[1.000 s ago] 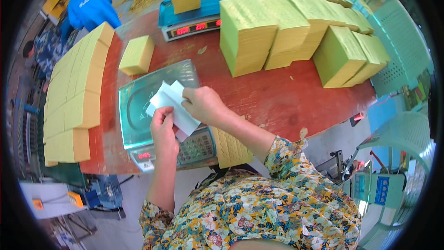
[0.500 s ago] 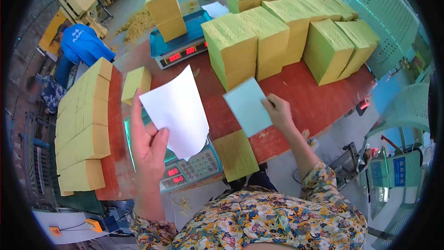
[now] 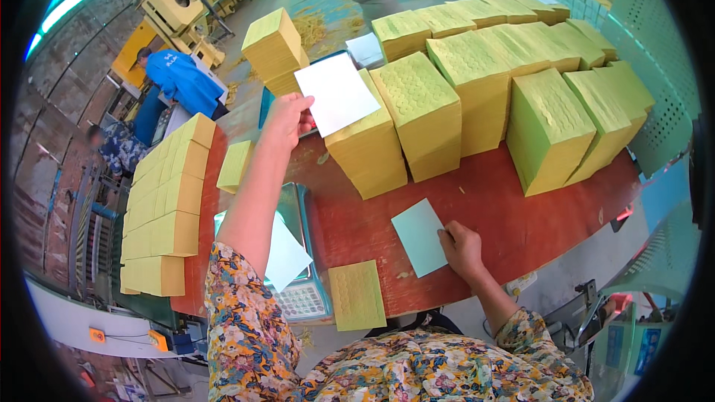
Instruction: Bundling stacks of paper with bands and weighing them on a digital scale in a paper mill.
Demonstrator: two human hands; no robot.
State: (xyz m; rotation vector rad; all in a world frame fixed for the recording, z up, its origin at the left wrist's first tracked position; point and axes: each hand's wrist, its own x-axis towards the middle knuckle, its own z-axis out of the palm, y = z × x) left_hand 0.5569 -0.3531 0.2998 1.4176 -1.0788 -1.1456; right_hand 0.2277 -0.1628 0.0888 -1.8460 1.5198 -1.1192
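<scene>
My left hand [image 3: 290, 115] reaches forward, pinching the edge of a white paper sheet [image 3: 341, 93]. That sheet lies over the top of a tall stack of yellow paper [image 3: 366, 150]; I cannot tell how fully it rests there. Above the red table my right hand [image 3: 463, 250] grips a pale bluish sheet of paper [image 3: 417, 238] by its right edge. Another white sheet [image 3: 284, 259] lies on the near digital scale [image 3: 298, 301], partly hidden by my left forearm. Beside this scale, at the table's front edge, is a flat yellow embossed sheet [image 3: 357, 296].
More yellow stacks [image 3: 417, 115] stand in rows across the back of the red table [image 3: 477, 179]. Piled yellow blocks [image 3: 160, 231] line the left. A second scale [image 3: 266, 108] carries a yellow stack [image 3: 274, 48]. A person in blue [image 3: 179, 78] bends over beyond the table.
My left hand has moved forward from above the near scale to the tall yellow stack with a white sheet. My right hand still holds its pale sheet. The view has shifted.
</scene>
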